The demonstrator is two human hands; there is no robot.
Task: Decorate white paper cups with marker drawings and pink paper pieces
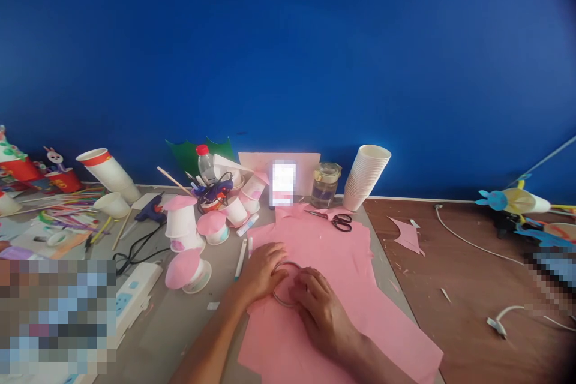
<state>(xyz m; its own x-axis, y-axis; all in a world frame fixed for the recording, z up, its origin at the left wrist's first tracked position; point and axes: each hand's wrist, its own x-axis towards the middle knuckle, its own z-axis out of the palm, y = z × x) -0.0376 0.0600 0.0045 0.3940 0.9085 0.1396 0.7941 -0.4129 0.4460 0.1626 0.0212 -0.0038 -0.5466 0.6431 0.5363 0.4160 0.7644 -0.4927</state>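
Note:
A large pink paper sheet (346,270) lies on the table in front of me. On it rests a thin round ring (293,264). My left hand (262,271) curls its fingers over the ring's left side and presses it down. My right hand (323,311) lies on the sheet at the ring's right side, with its fingers bent and pressed together. Whatever those fingers pinch is hidden. A white pen (240,258) lies just left of the sheet.
Black-handled scissors (338,221) lie at the sheet's far edge. Behind them stand a stack of white paper cups (365,175), a glass jar (324,185) and a bottle (206,165). Pink-topped cups (188,270), a glue gun (150,211) and a power strip (135,295) crowd the left.

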